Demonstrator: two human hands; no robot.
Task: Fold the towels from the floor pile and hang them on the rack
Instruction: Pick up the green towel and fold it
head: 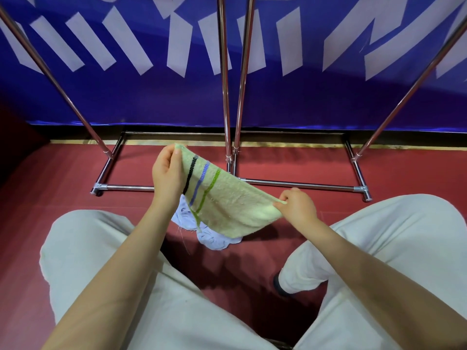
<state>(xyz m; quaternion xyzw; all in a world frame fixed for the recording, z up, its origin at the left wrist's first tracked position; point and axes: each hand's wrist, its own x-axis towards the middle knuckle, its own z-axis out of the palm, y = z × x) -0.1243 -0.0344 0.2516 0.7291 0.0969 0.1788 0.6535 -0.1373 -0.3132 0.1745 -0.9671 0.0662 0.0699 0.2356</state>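
Observation:
A pale green towel point(227, 200) with black, blue and green stripes hangs stretched in the air between my hands. My left hand point(168, 173) pinches its upper left corner, thumb on top. My right hand point(298, 207) pinches the opposite lower right corner. Under the towel a light blue towel point(214, 239) lies crumpled on the red floor. The chrome rack point(228, 97) stands just beyond, with its base bars on the floor and its poles rising out of view.
A blue banner point(278, 92) with white strokes covers the wall behind the rack. My knees in light trousers point(83, 248) flank the floor pile, and a dark shoe point(280, 286) shows at the right. The red floor point(50, 178) spreads around the rack base.

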